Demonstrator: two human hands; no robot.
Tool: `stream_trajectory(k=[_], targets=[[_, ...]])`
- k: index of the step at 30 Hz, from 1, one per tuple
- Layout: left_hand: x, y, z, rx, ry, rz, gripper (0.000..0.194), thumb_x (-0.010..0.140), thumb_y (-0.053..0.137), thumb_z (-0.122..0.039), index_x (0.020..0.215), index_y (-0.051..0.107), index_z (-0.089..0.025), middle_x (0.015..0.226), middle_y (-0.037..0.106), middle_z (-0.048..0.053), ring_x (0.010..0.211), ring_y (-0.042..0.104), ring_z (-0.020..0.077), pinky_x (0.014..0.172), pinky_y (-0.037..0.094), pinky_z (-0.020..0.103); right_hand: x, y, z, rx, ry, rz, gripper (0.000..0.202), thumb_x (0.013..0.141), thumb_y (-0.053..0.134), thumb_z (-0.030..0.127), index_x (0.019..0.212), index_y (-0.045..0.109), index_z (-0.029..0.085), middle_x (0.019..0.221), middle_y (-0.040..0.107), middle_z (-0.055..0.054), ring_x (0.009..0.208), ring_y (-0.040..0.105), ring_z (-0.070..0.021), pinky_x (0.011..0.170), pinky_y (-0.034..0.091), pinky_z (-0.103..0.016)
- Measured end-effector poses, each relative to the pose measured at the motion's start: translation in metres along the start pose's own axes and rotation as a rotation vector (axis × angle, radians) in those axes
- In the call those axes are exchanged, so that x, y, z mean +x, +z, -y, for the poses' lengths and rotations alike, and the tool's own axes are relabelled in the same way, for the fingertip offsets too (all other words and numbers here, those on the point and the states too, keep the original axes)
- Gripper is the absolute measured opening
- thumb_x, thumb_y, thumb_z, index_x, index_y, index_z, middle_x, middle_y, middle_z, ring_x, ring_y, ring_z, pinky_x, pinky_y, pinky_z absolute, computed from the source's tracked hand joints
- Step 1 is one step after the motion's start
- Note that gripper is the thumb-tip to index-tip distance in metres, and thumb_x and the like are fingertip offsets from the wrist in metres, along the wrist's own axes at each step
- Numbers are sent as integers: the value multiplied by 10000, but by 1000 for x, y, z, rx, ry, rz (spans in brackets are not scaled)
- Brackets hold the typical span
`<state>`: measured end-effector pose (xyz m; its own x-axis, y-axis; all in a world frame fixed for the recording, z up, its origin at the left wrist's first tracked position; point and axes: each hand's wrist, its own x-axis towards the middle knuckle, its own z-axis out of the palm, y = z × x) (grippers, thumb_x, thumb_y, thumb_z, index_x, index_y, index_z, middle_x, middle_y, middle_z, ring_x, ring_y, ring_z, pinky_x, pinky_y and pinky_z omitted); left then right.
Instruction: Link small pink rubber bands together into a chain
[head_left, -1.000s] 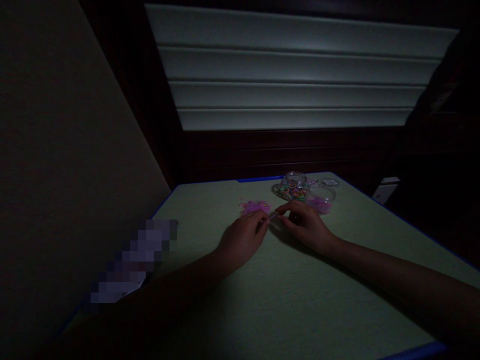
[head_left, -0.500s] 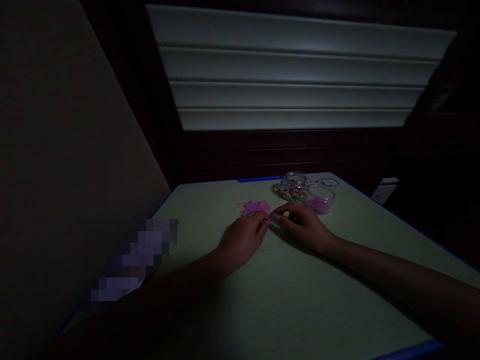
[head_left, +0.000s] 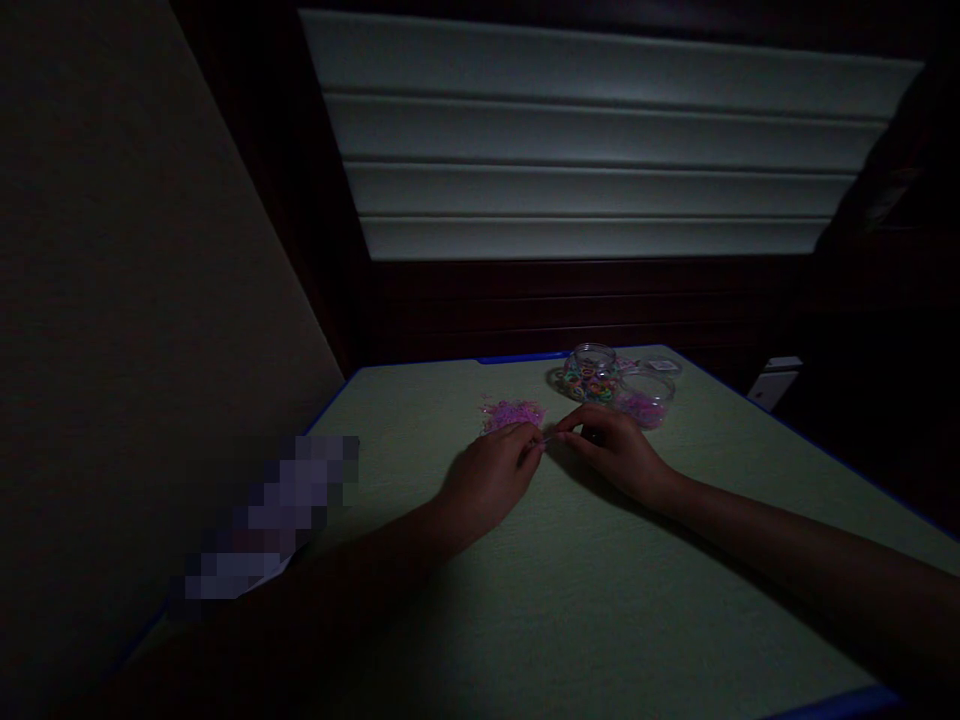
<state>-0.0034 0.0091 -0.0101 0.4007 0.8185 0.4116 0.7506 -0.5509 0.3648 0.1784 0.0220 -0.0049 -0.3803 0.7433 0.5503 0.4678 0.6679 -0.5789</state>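
Between my two hands a small, thin rubber band (head_left: 551,437) is stretched, pale and pinkish in the dim light. My left hand (head_left: 495,478) pinches one end of it, thumb against forefinger. The other end sits in the fingertips of my right hand (head_left: 616,450), closed in a pinch. Just beyond my left hand lies a loose pile of pink and purple rubber bands (head_left: 513,413), its near side hidden by the knuckles. Past my right hand stands a clear tub (head_left: 651,390) with pink bands inside.
A clear round jar (head_left: 592,372) of multicoloured bands stands by the tub, a clear lid (head_left: 663,367) behind them. The pale green table (head_left: 570,600) has a blue edge. A blurred-out item (head_left: 277,520) lies at the left, a white box (head_left: 775,382) beyond the right edge.
My right hand has drawn slightly to the right, and the band between the fingertips looks longer and thinner. The whole view has shifted a little.
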Motion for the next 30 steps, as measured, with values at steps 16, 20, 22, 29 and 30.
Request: stream_trajectory(k=[16, 20, 22, 29, 30], targets=[[1, 0, -2, 10, -19, -26, 201, 802, 434, -322, 965, 510, -232, 801, 585, -7, 709, 535, 134, 649, 411, 241, 1, 1, -2, -24, 7, -32, 118, 771, 504, 224, 783, 608, 168, 736, 590, -19, 651, 516, -113, 586, 398, -234], [1, -2, -2, 5, -13, -25, 200, 831, 379, -317, 922, 530, -223, 857, 587, 7, 750, 537, 136, 669, 413, 244, 1, 1, -2, -16, 0, -35, 107, 767, 515, 221, 781, 606, 168, 738, 590, -17, 665, 516, -113, 596, 398, -232], [1, -3, -2, 3, -13, -27, 209, 838, 362, -311, 912, 535, -221, 871, 585, 11, 757, 535, 136, 673, 412, 245, 0, 1, -1, -12, -4, -26, 114, 771, 510, 222, 789, 608, 167, 752, 594, -20, 671, 517, -113, 592, 398, -231], [1, -1, 0, -6, -14, -36, 205, 838, 358, -299, 891, 539, -219, 847, 581, 13, 738, 528, 133, 667, 405, 243, 1, 0, -2, -33, -17, -14, 145, 783, 486, 213, 821, 619, 168, 791, 608, -38, 724, 536, -129, 645, 416, -255], [1, -1, 0, -4, -13, -35, 203, 837, 359, -300, 889, 539, -220, 846, 581, 12, 740, 529, 133, 672, 405, 244, 1, 0, -2, -39, -14, -13, 144, 782, 488, 212, 818, 620, 168, 790, 609, -38, 721, 537, -130, 644, 417, -256]])
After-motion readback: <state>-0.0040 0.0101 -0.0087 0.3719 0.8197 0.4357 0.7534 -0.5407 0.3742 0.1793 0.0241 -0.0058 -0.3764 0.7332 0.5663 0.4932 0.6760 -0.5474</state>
